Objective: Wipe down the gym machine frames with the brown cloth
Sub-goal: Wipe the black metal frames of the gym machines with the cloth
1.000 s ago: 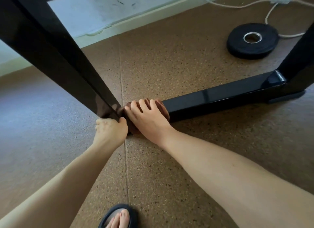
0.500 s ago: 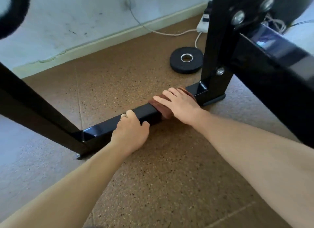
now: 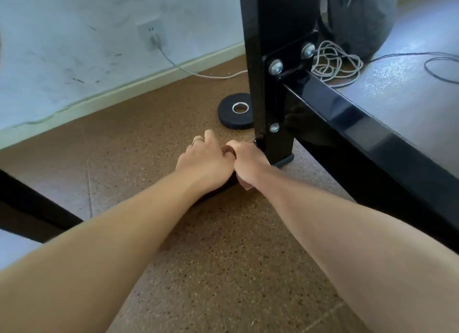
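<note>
Where the black floor bar of the gym machine frame meets the black upright post, both hands sit knuckle to knuckle on top of the bar and hide most of it. Only a small brownish sliver at the right hand's fingertips, close to the post's foot, hints at the brown cloth, so its exact lie cannot be told. The right hand is curled down over the bar, thumb showing below, seemingly bunched on the cloth. The left hand, with a ring, is curled over the bar beside it. A bolted crossbeam runs off right. Behind lie a round black weight plate on the speckled cork floor, a wall socket with white cable, and tangled cord.
</note>
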Available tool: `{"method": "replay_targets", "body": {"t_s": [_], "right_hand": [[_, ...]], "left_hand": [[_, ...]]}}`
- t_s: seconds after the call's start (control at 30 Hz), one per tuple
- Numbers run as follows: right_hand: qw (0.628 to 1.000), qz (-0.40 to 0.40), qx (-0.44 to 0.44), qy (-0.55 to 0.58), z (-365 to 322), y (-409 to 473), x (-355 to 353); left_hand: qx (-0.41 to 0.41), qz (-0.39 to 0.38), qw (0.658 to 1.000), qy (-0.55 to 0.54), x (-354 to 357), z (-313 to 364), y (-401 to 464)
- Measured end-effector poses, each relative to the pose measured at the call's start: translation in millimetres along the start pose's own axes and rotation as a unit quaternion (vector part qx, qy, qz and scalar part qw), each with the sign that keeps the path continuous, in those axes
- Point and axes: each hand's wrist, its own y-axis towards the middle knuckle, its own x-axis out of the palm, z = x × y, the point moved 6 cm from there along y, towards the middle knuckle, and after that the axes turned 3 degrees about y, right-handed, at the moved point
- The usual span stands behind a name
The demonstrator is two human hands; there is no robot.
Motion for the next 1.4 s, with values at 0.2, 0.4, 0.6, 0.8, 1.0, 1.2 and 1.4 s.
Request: {"method": "replay_targets", "body": {"t_s": [0.2, 0.4, 0.6, 0.8, 1.0, 1.2, 1.4], "right_hand": [[0.993, -0.006, 0.086, 0.074, -16.8, 9.0, -5.6], [0.926, 0.017, 0.146, 0.348, -42.0, 4.6, -25.0], [0.876, 0.036, 0.150, 0.457, -52.0, -11.2, -84.2], [0.864, 0.095, 0.130, 0.477, -41.4, -53.2, -181.5], [0.734, 0.283, 0.092, 0.611, -29.8, -102.6, -275.9], [0.726, 0.403, -0.008, 0.557, -61.9, -80.7, -284.1], [0.803, 0.398, -0.053, 0.441, -96.0, -71.4, -186.2]], "left_hand": [[0.047, 0.033, 0.998, -0.008, -44.8, -3.4, -11.3], [0.078, 0.043, 0.984, -0.152, -80.7, -11.2, -11.9], [0.070, 0.087, 0.946, -0.304, -108.9, 34.3, 12.2], [0.086, 0.089, 0.900, -0.417, -120.7, 86.4, 29.5], [0.147, 0.077, 0.855, -0.491, -125.2, 98.9, 30.1], [0.159, 0.066, 0.850, -0.497, -135.7, 102.8, 36.7], [0.180, 0.039, 0.850, -0.494, -126.5, 95.6, 41.7]]}}
